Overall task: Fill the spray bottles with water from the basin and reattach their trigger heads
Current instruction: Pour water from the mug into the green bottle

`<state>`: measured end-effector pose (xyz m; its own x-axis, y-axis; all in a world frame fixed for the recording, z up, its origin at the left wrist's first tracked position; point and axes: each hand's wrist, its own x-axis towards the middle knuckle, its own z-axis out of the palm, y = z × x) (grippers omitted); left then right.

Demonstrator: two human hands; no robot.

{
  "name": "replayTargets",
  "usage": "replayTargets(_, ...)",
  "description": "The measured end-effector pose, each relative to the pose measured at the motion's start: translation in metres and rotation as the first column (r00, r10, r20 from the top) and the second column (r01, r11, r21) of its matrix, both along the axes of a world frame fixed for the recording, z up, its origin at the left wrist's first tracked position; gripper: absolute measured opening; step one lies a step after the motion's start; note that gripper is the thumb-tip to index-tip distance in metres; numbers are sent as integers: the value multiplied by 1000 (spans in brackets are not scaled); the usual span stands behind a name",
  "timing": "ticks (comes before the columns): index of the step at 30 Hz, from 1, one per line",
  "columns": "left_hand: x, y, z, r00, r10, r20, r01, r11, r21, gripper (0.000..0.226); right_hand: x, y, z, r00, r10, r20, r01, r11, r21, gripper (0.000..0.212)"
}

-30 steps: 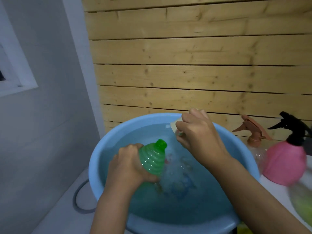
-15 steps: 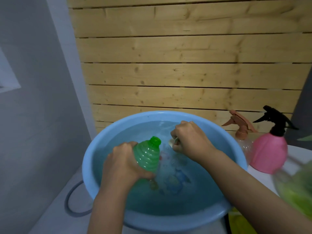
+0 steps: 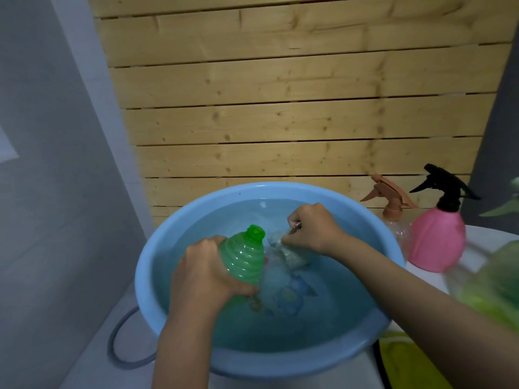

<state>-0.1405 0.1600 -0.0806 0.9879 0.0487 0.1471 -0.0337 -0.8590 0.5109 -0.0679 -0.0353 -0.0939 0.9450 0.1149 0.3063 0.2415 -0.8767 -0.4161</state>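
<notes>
Gripping the green bottle (image 3: pixel 245 258) round its body, left hand (image 3: pixel 207 273) holds it inside the basin (image 3: pixel 141 276), neck tilted toward the far rim. Right hand (image 3: pixel 311 228), beside the mouth, is clenched on a half-submerged pale object (image 3: pixel 292 255); identity unclear.

Support: white flat surface (image 3: pixel 92 357), seen at lower left and again at right. Round light-blue plastic basin (image 3: pixel 280 189) sits on it, holding water and taking up most of the middle. Just right of the basin, toward the wooden slat wall: clear plastic spray bottle with terracotta trigger head (image 3: pixel 394 217), upright. Beside that, touching or nearly so: pink rounded spray bottle with black trigger head (image 3: pixel 438 242), upright. Left of the basin: grey thin loop (image 3: pixel 111 339) lying flat, partly under the basin's rim.
</notes>
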Motion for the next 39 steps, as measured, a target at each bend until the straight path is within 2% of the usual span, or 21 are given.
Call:
replayTargets(4,-1,0,0,1000,1,11,-1,1000,-1,60,2,-6,4,981,-70,-181,117,957,266,46)
replayTargets(7,-1,0,-1,1000,-8,26,8,1000,-19,57,1,-10,4,940,-52,-336,205,875,439,50)
replayTargets(9,-1,1,-1,999,-12,37,13,1000,-22,57,0,-12,4,898,-34,-439,264,839,476,45)
replayTargets(12,-1,1,-1,999,-14,41,15,1000,-26,60,-3,-11,6,838,-43,-544,298,871,391,31)
replayTargets(15,-1,2,-1,999,-9,53,10,999,-31,61,-3,-11,6,810,-48,-584,277,909,310,33)
replayTargets(19,0,2,-2,999,-11,50,13,999,-37,62,-5,-12,6,787,-132,-603,228,970,85,28)
replayTargets(23,1,2,-3,998,-9,61,12,998,-60,63,-5,-10,4,758,-225,-612,199,974,-111,24)
replayTargets(25,1,3,-4,997,-17,75,23,996,-82,64,-4,-10,1,742,-274,-612,199,962,-189,30)
replayTargets(34,2,3,-3,988,-21,152,41,991,-128,66,-9,-11,1,758,-347,-552,247,936,-249,27)
replayTargets(39,1,2,-3,983,-38,181,63,989,-134,67,-24,-3,16,816,-405,-413,264,896,-356,15)
